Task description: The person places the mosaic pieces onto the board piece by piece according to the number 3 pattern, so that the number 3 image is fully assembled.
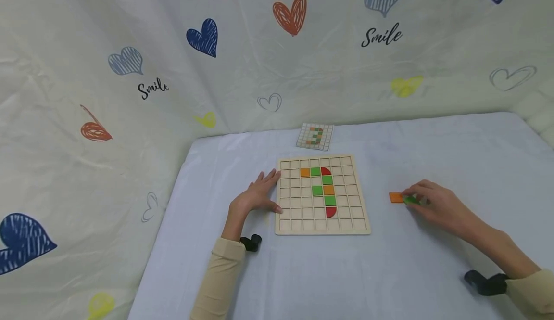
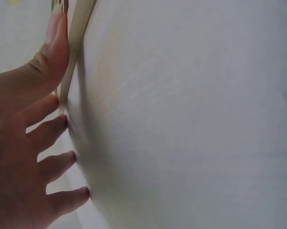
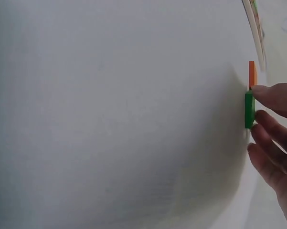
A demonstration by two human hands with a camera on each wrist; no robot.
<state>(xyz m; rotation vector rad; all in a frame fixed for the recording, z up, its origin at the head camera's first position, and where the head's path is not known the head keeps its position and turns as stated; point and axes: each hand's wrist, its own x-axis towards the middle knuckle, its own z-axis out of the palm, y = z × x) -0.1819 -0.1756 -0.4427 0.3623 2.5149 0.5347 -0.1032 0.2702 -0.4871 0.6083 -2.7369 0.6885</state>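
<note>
A square wooden grid board (image 1: 346, 211) lies on the white-covered table, with green, orange and red tiles set in some cells. My left hand (image 1: 255, 194) rests at its left edge, fingers spread; the thumb (image 2: 57, 40) touches the board's side in the left wrist view. To the right of the board, my right hand (image 1: 437, 203) pinches a green tile (image 3: 249, 109) between thumb and fingers, low over the table. An orange tile (image 1: 396, 198) lies right beside the green one. The hand partly covers the green tile in the head view.
Behind the board lies a small pattern card (image 1: 315, 137) printed with a coloured grid. A white curtain (image 1: 242, 79) with hearts and lettering hangs beyond the table (image 1: 320, 276). Each wrist wears a black device (image 1: 486, 284).
</note>
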